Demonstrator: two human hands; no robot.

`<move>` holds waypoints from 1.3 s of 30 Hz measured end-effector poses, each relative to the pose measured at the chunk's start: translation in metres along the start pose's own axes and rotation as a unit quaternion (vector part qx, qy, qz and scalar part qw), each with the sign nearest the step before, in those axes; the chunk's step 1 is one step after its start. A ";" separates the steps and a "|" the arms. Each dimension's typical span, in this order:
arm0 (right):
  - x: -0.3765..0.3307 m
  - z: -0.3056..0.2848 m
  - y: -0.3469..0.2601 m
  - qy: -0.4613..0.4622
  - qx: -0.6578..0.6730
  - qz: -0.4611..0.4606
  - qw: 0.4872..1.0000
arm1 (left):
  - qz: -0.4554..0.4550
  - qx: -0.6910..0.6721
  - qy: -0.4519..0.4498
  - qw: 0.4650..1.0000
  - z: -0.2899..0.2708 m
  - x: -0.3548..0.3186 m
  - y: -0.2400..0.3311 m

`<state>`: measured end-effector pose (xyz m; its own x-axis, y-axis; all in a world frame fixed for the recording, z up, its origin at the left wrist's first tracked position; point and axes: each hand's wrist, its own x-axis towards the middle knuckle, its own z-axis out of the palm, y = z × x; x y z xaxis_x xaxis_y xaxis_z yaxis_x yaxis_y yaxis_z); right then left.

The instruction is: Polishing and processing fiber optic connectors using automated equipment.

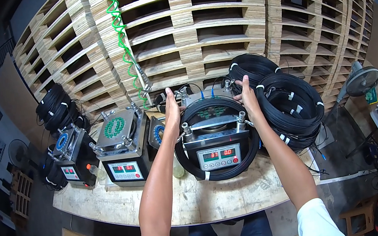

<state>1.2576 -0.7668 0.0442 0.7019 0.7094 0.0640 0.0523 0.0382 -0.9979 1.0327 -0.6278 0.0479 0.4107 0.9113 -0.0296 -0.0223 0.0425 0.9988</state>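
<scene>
My left hand (174,111) and right hand (249,100) flank the coil (228,173), probably for steadying it around the machine (219,156), near the table's (224,201) front edge; whether either hand grips, I cannot tell.

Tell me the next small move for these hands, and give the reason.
Probably steady the coil evenly between the left hand and right hand, without jerking. The hands flank it, it appears to loop around the machine, and blue connectors show just beyond its far edge, so a tug might disturb those.
</scene>
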 end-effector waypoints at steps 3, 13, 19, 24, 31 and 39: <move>0.002 0.000 -0.001 0.029 -0.039 0.006 0.999 | -0.012 0.031 -0.003 0.999 -0.007 0.010 -0.006; 0.011 0.001 0.015 -0.009 -0.009 -0.009 1.000 | -0.009 -0.005 0.042 0.999 -0.004 0.009 -0.010; 0.023 0.003 0.013 0.009 -0.066 -0.062 0.996 | -0.056 0.037 0.042 0.997 0.000 0.011 0.013; 0.018 -0.002 -0.005 0.074 -0.120 0.004 0.990 | -0.047 0.078 0.080 0.993 0.018 0.017 0.008; 0.014 0.003 -0.007 0.080 -0.213 -0.009 0.974 | 0.058 0.129 0.117 0.983 0.024 -0.002 0.016; 0.008 0.014 -0.010 0.036 -0.112 -0.036 0.992 | 0.002 0.048 0.068 0.997 -0.001 0.014 0.004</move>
<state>1.2525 -0.7520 0.0548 0.7394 0.6578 0.1432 0.2551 -0.0770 -0.9639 1.0377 -0.6144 0.0512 0.2842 0.9585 -0.0241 0.0656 0.0057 0.9978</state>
